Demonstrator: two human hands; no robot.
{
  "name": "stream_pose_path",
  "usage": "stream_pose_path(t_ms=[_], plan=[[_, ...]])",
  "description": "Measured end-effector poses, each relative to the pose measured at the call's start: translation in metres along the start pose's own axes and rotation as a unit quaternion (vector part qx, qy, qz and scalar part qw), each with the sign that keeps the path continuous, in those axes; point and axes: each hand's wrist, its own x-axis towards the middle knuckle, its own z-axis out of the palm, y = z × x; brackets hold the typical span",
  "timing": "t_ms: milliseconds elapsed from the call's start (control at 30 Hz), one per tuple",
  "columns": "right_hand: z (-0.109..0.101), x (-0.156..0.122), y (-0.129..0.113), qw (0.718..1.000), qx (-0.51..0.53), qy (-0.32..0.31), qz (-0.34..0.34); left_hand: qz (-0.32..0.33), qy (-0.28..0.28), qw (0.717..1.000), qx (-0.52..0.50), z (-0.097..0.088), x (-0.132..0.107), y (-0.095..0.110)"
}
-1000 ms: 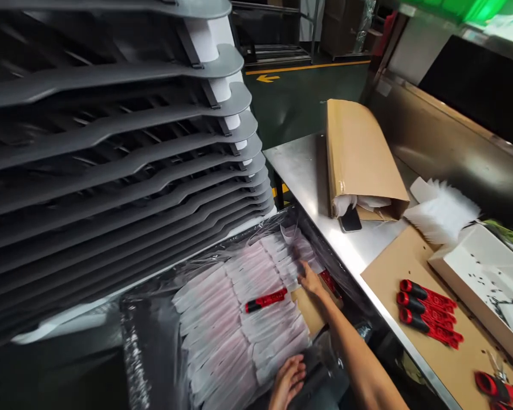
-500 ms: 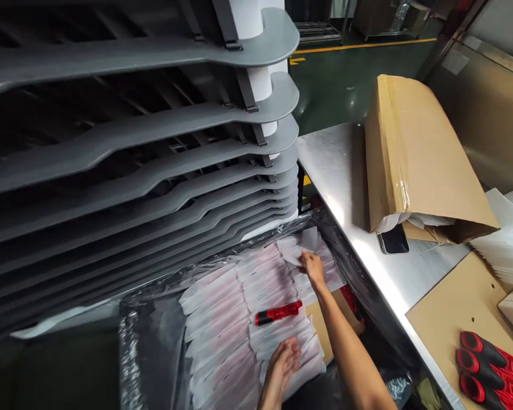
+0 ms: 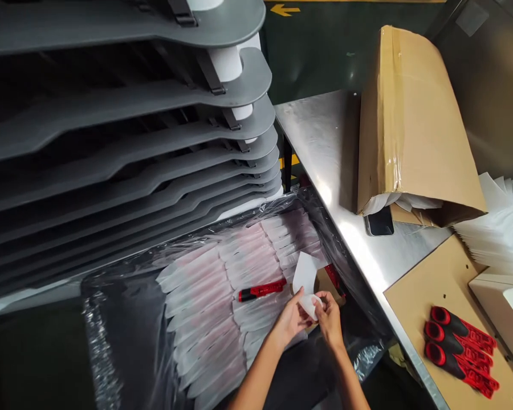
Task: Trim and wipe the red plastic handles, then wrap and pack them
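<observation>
Both my hands meet over a plastic-lined bin (image 3: 111, 319) and pinch a small white translucent sleeve (image 3: 306, 277) that stands up between them. My left hand (image 3: 291, 319) grips its lower left edge, my right hand (image 3: 328, 316) its lower right. Below them lie rows of several packed white sleeves (image 3: 222, 290) with pinkish contents. One bare red and black handle (image 3: 261, 290) rests on top of those rows, just left of my hands.
A tall stack of grey racks (image 3: 123, 131) overhangs the bin on the left. To the right is a steel table (image 3: 325, 148) with a cardboard box (image 3: 410, 119) on its side, a phone (image 3: 379, 223), loose white sleeves (image 3: 500, 228) and three red-black handles (image 3: 459, 347) on cardboard.
My right hand lifted one white sleeve from the far end of the rows and drew it back. My left hand rose from the near rows and took hold of it too.
</observation>
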Motion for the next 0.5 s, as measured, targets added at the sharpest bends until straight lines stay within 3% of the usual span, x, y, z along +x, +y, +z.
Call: stream_pose_path(t_ms=[167, 333, 500], plan=[[-0.006, -0.021, -0.011, 0.989, -0.145, -0.009, -0.039, -0.024, -0.02, 0.997, -0.075, 0.004, 0.011, 0.0], [-0.017, -0.035, -0.028, 0.943, -0.317, 0.008, -0.095, 0.016, 0.001, 0.99, -0.14, 0.006, 0.018, -0.003], [-0.009, -0.023, -0.031, 0.904, -0.409, 0.022, -0.126, 0.007, 0.017, 0.989, -0.15, 0.013, 0.019, -0.011]])
